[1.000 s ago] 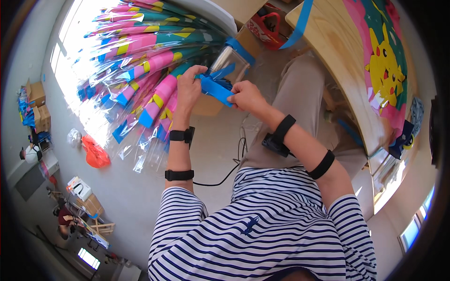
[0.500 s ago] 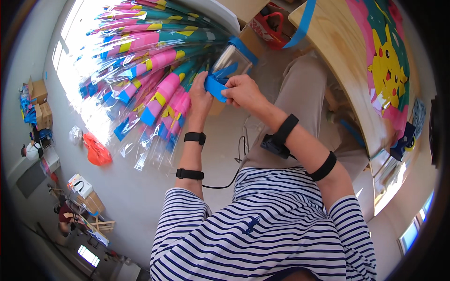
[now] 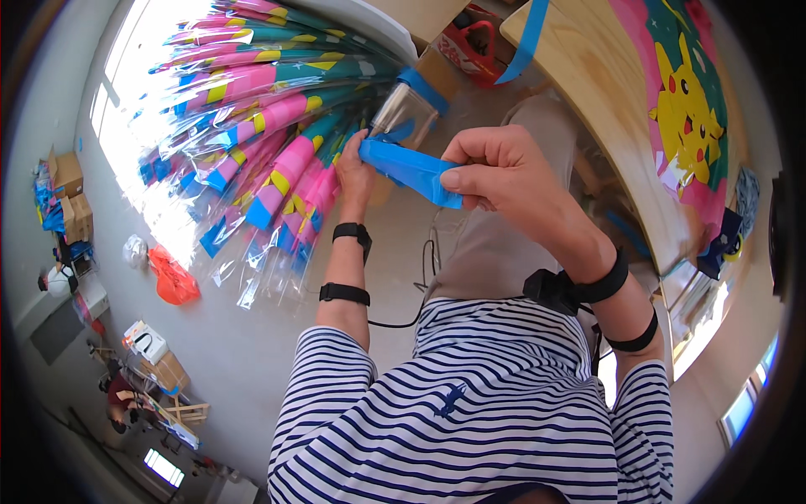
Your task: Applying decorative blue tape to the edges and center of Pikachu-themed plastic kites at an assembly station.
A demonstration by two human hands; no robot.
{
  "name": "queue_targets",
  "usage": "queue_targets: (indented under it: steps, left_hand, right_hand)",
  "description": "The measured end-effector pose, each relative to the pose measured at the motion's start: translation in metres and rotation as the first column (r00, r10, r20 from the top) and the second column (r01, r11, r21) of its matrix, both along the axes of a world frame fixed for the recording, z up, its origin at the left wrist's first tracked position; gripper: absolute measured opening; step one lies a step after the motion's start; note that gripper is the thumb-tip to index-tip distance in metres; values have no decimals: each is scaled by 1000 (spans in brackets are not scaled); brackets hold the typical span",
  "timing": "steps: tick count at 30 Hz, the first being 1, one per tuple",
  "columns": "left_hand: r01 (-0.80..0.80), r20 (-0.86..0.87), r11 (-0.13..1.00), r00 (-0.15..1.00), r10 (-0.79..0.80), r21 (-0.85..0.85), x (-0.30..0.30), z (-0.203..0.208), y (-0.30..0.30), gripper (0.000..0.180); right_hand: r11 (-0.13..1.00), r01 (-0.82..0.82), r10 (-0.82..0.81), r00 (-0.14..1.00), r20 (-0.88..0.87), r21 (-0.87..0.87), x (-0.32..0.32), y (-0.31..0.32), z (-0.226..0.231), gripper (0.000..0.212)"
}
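Between my hands stretches a strip of blue tape [image 3: 409, 168]. My right hand [image 3: 499, 172] pinches its near right end between thumb and bent fingers. Its far left end lies at the fingertips of my left hand [image 3: 357, 174], which is closed against the narrow end of a bundle of printed plastic film [image 3: 281, 178]. Part of that grip is hidden behind the tape. Rolled pink, teal, yellow and blue pieces fan out leftward from there, with clear film around them. More blue tape [image 3: 424, 91] crosses the clear gathered end beyond my hands.
A wooden table [image 3: 579, 80] stands to the right, a blue strip [image 3: 529, 42] hanging off its corner. On it lies printed film with a yellow cartoon figure [image 3: 690, 122]. A red container [image 3: 472, 46] sits beyond. Leftward on the floor are an orange-red bag [image 3: 172, 275] and cardboard boxes [image 3: 77, 214].
My right hand has moved right and toward me, drawing the blue strip out longer. My left hand stays by the bundle's narrow end.
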State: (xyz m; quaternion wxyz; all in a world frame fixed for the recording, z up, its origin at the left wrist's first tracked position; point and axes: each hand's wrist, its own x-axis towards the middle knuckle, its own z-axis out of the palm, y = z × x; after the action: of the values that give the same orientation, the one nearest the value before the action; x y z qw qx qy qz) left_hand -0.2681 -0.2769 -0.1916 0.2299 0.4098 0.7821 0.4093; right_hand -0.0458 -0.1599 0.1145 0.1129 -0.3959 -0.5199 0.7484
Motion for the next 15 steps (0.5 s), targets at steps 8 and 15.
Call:
queue_targets:
  steps: [8, 15]
  left_hand:
    - [25, -4, 993, 1000, -25, -119, -9, 4, -6, 47]
    - [-22, -136, 983, 991, -2, -180, -3, 22, 0, 52]
  right_hand:
    - [982, 138, -138, 990, -11, 132, 70, 21, 88, 19]
    - [362, 835, -877, 456, -153, 414, 167, 31, 130, 29]
